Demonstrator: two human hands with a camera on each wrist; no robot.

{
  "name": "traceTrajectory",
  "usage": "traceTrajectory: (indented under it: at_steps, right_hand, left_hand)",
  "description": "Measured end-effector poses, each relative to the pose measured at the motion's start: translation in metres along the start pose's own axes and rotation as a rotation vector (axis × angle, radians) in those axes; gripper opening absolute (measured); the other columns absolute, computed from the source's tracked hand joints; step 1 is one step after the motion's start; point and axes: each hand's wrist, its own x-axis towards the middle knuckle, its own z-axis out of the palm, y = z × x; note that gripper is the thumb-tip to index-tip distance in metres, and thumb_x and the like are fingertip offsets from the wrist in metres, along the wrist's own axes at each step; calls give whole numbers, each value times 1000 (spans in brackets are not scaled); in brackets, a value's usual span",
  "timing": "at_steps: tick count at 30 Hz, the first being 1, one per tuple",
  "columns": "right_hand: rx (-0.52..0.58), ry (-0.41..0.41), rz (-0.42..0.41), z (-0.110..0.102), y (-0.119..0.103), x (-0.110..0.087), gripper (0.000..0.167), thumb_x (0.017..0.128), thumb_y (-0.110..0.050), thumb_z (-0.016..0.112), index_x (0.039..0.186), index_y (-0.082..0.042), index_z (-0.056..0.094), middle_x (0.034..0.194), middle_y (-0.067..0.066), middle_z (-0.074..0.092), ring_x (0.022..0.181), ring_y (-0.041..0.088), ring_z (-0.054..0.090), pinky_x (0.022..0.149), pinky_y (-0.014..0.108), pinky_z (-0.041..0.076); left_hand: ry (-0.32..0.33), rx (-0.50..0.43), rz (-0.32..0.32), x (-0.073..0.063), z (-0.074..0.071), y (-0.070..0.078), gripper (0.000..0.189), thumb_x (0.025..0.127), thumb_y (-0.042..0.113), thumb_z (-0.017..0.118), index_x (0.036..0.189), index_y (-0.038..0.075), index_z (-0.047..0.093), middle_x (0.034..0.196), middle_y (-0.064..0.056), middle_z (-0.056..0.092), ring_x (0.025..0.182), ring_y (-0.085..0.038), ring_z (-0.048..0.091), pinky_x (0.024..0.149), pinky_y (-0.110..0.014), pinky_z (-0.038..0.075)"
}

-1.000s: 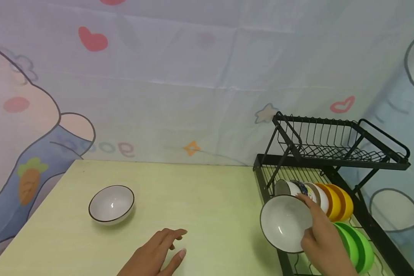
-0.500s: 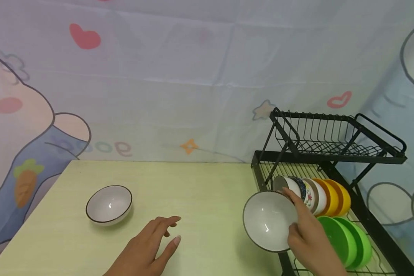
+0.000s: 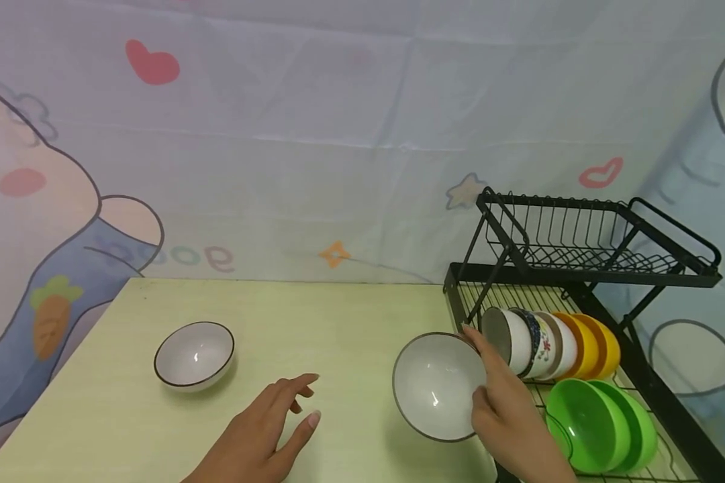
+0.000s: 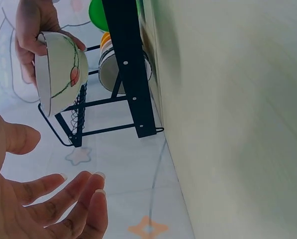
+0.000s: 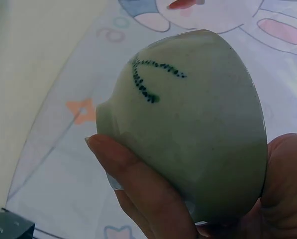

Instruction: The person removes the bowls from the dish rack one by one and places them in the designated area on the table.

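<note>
My right hand [image 3: 510, 409] grips a white bowl [image 3: 438, 389] with a thin dark rim, tilted so its inside faces the head camera. In the right wrist view, fingers lie along the outside of that bowl [image 5: 188, 124], which carries a dotted green pattern. The left wrist view also catches a red mark on its wall. My left hand [image 3: 260, 429] hovers over the table with fingers relaxed and nothing in them. A second white bowl [image 3: 195, 355] with a dark rim stands upright on the table, left of that hand.
A black two-tier dish rack [image 3: 459, 288] stands at the right. Its lower tier bears white patterned bowls [image 3: 519, 342], yellow bowls [image 3: 604, 349] and green bowls [image 3: 592, 422]. The pale yellow table [image 3: 338, 322] ends at a cartoon-printed cloth [image 3: 314, 134] behind.
My right hand has carried the white bowl leftward, away from the rack and over the table. The left hand has barely shifted, and the bowl on the table stays put.
</note>
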Motion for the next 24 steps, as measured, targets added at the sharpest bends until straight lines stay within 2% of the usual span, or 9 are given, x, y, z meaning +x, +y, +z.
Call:
traceTrajectory:
  at_steps: [7,13,16,20,24]
  right_hand:
    - [69,-2,-22,14,-15,2,79,88,14,39,157,-20,23,158,14,38,144,40,37,111,67,33]
    - [127,-26,-34,32,-18,3,72,90,13,40,154,-17,32,152,12,47,138,38,46,108,62,40]
    - [153,-37,-38,40,-18,4,70,91,13,41,153,-17,34,152,12,48,137,36,48,108,61,41]
    - [167,-60,-6,47,-19,2,68,93,10,42,153,-19,35,154,10,45,140,34,45,110,60,39]
    - [178,-64,1,55,-18,1,67,93,11,43,153,-19,36,154,9,45,138,34,47,109,58,41]
  left_hand:
    - [-26,-28,-21,4,-3,2,41,101,39,55,141,33,46,118,26,54,99,2,56,71,-21,48]
    - [-56,-58,-86,3,-2,3,41,101,41,55,140,32,48,118,29,53,99,4,56,72,-21,49]
    - [-61,-79,-99,2,0,2,41,101,41,55,140,31,48,118,30,53,98,6,56,75,-22,50]
    - [-71,-108,-91,1,2,3,40,102,40,53,141,31,46,118,28,55,94,7,56,77,-22,52]
    - [-129,-168,-97,1,6,3,43,104,40,50,143,24,44,121,21,58,89,6,57,77,-24,53]
